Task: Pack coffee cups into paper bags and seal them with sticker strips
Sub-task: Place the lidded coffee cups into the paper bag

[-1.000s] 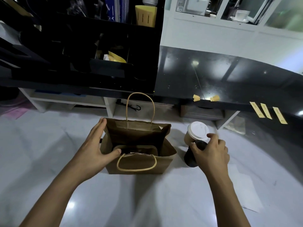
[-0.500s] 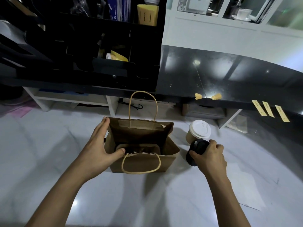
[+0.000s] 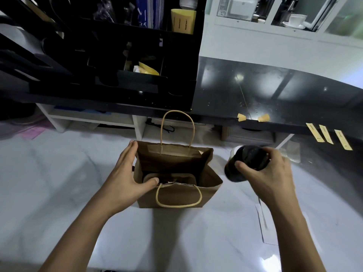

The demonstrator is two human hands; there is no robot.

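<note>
Head view: a brown paper bag (image 3: 177, 173) stands upright and open on the pale glossy surface (image 3: 59, 183), its far handle (image 3: 177, 126) raised and its near handle (image 3: 178, 196) folded down over the front panel. A brown cardboard holder (image 3: 170, 176) sits low inside the bag. The left hand (image 3: 128, 179) holds the bag's left edge: fingers (image 3: 129, 152) straight and close together along the outside of the side panel, thumb (image 3: 152, 182) hooked over the near rim, touching the holder's edge. The right hand (image 3: 269, 173) is just right of the bag, above the surface, with fingers and thumb curled round a black coffee cup (image 3: 243, 163). The cup is tilted, its top toward the far side and its base toward the bag's right wall, close to it but apart. A second cup with a white lid (image 3: 234, 151) shows only as a sliver behind the black cup. On the black counter (image 3: 275, 91) beyond, 3 yellow sticker strips (image 3: 326, 136) hang over the front edge at right, well apart from the bag, and 2 small yellow paper scraps (image 3: 252, 117) lie nearer the middle. A white sheet (image 3: 267, 228) lies flat on the surface beside the right forearm. A black organizer (image 3: 117, 55) stands at far left.
</note>
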